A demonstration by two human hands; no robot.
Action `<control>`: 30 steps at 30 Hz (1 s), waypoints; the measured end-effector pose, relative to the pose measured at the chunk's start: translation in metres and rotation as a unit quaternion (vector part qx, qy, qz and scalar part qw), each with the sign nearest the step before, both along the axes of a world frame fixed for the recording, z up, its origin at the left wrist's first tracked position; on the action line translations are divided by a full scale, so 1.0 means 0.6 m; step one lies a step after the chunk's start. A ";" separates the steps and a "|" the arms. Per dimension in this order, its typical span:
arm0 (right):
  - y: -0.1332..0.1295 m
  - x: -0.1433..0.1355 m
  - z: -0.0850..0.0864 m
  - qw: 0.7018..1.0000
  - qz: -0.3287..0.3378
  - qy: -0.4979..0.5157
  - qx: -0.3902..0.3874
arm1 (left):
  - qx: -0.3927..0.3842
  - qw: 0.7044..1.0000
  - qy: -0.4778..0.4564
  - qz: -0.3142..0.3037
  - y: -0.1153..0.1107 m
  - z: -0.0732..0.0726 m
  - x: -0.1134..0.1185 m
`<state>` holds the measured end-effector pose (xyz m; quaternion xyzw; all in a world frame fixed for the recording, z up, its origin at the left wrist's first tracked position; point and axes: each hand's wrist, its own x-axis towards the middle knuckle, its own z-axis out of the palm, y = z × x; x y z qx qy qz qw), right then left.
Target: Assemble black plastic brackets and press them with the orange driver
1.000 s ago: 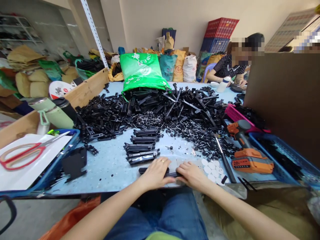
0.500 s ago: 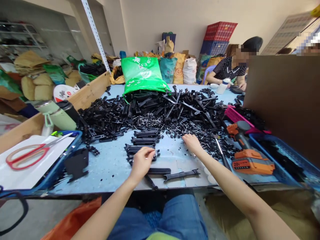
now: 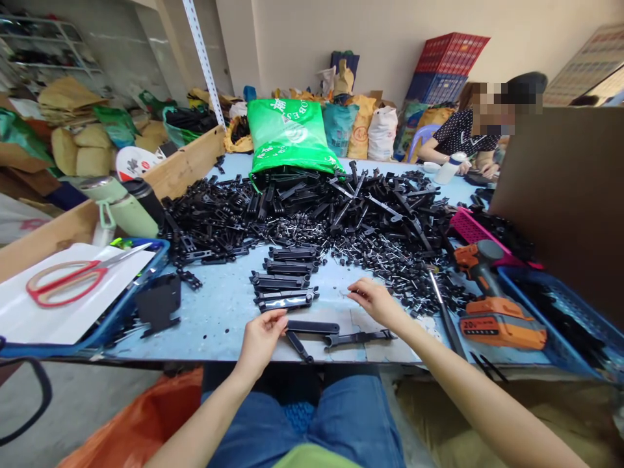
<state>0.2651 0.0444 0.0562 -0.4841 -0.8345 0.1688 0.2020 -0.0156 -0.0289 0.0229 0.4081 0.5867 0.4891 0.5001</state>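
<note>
My left hand [image 3: 263, 330] is closed over the left end of a black plastic arm [image 3: 312, 327]; what its fingertips pinch is too small to make out. My right hand [image 3: 371, 300] is closed too, its fingertips together around a small thin piece, perhaps a screw. Several black arms [image 3: 285, 281] lie stacked in a row just beyond my left hand. Another black arm [image 3: 361, 338] rests near the table's front edge. Behind them spreads a heap of small screws and black bits [image 3: 377, 260].
A green sack [image 3: 292, 136] spills black parts at the back. Scissors [image 3: 73, 283] lie on white paper at left, near a green flask [image 3: 121, 208]. An orange drill [image 3: 502, 318] and a blue basket [image 3: 556, 318] are at right. A person [image 3: 458, 140] sits across.
My left hand has come back from the row of arms toward the table's front edge. My right hand has drawn away from the screw heap. The view has shifted slightly.
</note>
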 end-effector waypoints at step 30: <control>-0.113 0.016 -0.074 0.971 0.044 -0.213 0.100 | 0.295 0.672 0.577 -0.357 0.006 0.007 0.066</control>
